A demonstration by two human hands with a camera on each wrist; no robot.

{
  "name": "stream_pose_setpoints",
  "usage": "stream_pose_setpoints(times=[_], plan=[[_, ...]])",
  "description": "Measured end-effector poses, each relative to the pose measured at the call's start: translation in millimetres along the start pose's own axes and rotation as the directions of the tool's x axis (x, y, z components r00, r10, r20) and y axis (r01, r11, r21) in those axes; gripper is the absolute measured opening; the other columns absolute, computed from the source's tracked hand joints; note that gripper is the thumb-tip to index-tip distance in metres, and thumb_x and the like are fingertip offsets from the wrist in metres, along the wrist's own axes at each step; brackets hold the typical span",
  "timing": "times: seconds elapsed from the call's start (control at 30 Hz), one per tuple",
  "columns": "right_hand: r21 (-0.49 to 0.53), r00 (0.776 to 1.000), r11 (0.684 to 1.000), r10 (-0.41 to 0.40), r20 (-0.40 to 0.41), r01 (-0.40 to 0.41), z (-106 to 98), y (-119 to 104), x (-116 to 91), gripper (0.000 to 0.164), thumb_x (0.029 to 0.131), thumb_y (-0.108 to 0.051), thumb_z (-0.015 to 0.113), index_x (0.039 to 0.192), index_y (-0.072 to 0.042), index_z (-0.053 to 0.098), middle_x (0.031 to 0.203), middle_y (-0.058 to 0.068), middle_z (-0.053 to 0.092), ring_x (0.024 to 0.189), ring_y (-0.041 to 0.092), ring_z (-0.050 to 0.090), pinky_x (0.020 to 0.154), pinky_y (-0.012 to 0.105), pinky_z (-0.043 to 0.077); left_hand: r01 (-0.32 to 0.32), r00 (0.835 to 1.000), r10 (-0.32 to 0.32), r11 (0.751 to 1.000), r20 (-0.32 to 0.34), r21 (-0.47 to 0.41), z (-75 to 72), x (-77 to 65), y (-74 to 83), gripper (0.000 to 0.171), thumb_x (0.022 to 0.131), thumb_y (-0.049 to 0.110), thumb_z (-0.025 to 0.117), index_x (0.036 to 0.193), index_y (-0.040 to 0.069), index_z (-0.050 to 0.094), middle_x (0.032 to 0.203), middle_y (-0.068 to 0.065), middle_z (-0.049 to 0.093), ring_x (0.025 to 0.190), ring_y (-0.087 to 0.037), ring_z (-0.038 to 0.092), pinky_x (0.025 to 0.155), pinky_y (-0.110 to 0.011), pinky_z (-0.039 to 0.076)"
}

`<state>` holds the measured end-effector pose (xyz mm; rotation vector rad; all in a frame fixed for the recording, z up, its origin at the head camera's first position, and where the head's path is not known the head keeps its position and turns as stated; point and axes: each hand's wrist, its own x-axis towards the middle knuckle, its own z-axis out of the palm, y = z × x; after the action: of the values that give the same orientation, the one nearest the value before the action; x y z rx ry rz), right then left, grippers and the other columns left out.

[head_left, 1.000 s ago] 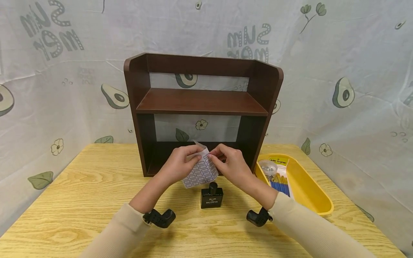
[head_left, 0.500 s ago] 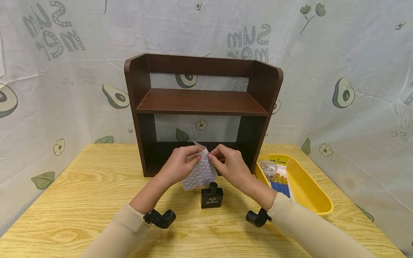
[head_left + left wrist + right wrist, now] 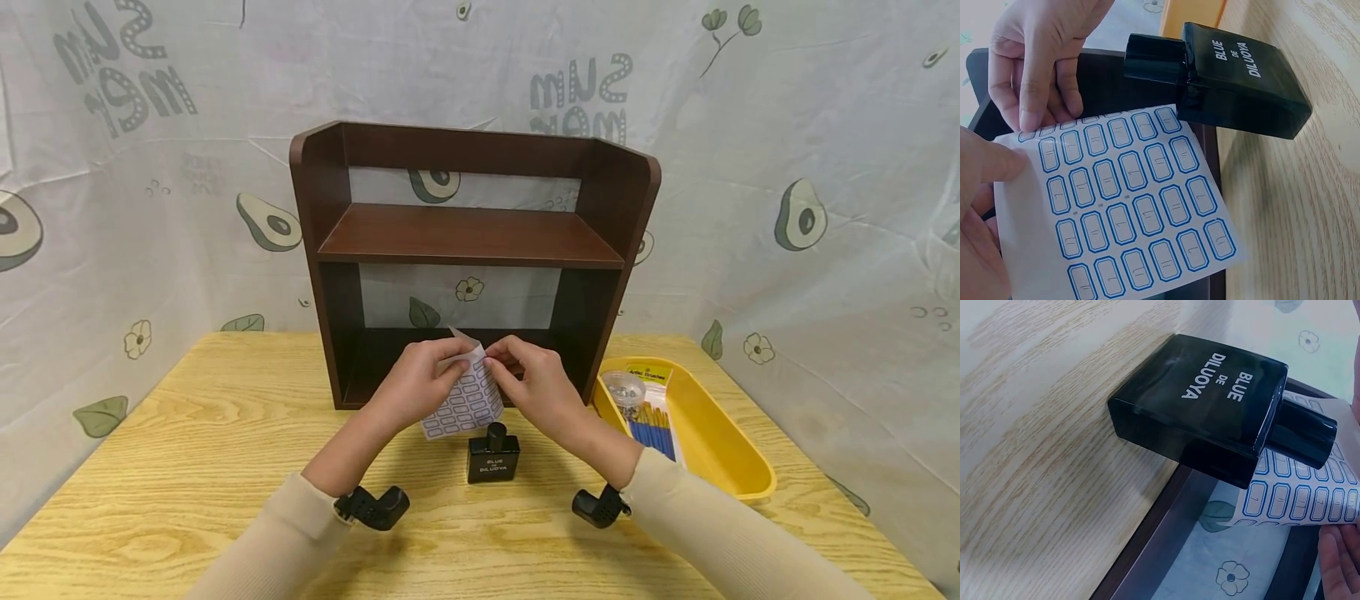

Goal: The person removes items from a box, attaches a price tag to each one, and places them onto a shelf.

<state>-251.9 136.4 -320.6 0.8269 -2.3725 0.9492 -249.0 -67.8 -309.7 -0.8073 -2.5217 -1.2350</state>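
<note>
A white sheet of blue-bordered sticker labels [image 3: 467,403] hangs between both hands, in front of the shelf. My left hand [image 3: 417,382] pinches it at its upper left, the thumb lying on the plain margin in the left wrist view. My right hand [image 3: 542,385] pinches the sheet's upper right edge; its fingertips [image 3: 1032,119] meet the edge in the left wrist view. The sheet's top part folds back between the hands. Below and nearer stands a black perfume bottle [image 3: 492,463] with a black cap, upright on the table, lettered "BLUE DE DILUOYA". Neither hand touches it.
A dark brown two-tier wooden shelf [image 3: 472,235] stands behind the hands. To the right, a yellow tray [image 3: 720,446] holds a pack of blue-handled artist brushes [image 3: 651,429] and a round clear container [image 3: 624,388]. A printed curtain [image 3: 847,125] surrounds the wooden table [image 3: 247,417].
The lower left corner of the label sheet has swung slightly left. Both hands keep their grip in the same place, and the bottle stays put.
</note>
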Motion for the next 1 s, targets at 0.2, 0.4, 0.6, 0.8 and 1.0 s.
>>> stream_pose_setpoints(times=[0.2, 0.4, 0.6, 0.8, 1.0], plan=[[-0.021, 1.000, 1.000, -0.015, -0.001, 0.015, 0.1, -0.4, 0.0, 0.008, 0.100, -0.008, 0.070, 0.108, -0.005, 0.069, 0.100, 0.009, 0.077, 0.088, 0.019, 0.074, 0.083, 0.034, 0.064, 0.010, 1.000, -0.010, 1.000, -0.005, -0.001, 0.9, 0.6, -0.2, 0.022, 0.103, 0.006, 0.063, 0.122, 0.003, 0.073, 0.119, -0.014, 0.077, 0.101, -0.025, 0.077, 0.091, -0.041, 0.063], [-0.031, 1.000, 0.999, -0.018, 0.005, 0.019, 0.3, 0.2, -0.2, 0.007, 0.100, -0.008, 0.069, 0.107, -0.005, 0.068, 0.098, 0.009, 0.077, 0.087, 0.019, 0.074, 0.083, 0.034, 0.064, 0.018, 1.000, -0.018, 1.000, -0.014, 0.014, 1.1, 0.9, 0.0, 0.023, 0.103, 0.007, 0.063, 0.123, 0.003, 0.073, 0.119, -0.015, 0.077, 0.099, -0.024, 0.077, 0.090, -0.040, 0.063], [-0.033, 1.000, 0.999, -0.012, 0.023, 0.013, 0.1, 0.5, -0.7, 0.007, 0.102, -0.009, 0.067, 0.107, -0.005, 0.067, 0.096, 0.008, 0.076, 0.085, 0.019, 0.073, 0.083, 0.034, 0.064, 0.046, 0.998, -0.044, 0.997, -0.040, 0.065, 1.1, 0.8, 1.4, 0.026, 0.103, 0.009, 0.063, 0.127, 0.004, 0.073, 0.119, -0.014, 0.078, 0.097, -0.023, 0.077, 0.087, -0.039, 0.063], [-0.020, 0.998, 1.000, -0.011, 0.054, 0.012, 0.3, 0.8, -0.4, 0.006, 0.103, -0.010, 0.065, 0.106, -0.006, 0.066, 0.096, 0.008, 0.075, 0.084, 0.016, 0.072, 0.080, 0.030, 0.064, 0.060, 0.997, -0.054, 0.992, -0.062, 0.109, 1.1, 0.8, 2.6, 0.028, 0.103, 0.010, 0.065, 0.129, 0.006, 0.073, 0.117, -0.012, 0.079, 0.093, -0.020, 0.076, 0.082, -0.036, 0.062], [-0.001, 0.995, 1.000, 0.004, 0.095, -0.004, -0.7, 0.1, -1.3, 0.007, 0.104, -0.012, 0.064, 0.106, -0.005, 0.066, 0.094, 0.008, 0.074, 0.080, 0.015, 0.069, 0.075, 0.024, 0.061, 0.086, 0.995, -0.076, 0.984, -0.064, 0.159, 2.0, 0.2, 4.1, 0.028, 0.102, 0.011, 0.066, 0.129, 0.007, 0.074, 0.116, -0.011, 0.079, 0.087, -0.018, 0.074, 0.076, -0.033, 0.061]])
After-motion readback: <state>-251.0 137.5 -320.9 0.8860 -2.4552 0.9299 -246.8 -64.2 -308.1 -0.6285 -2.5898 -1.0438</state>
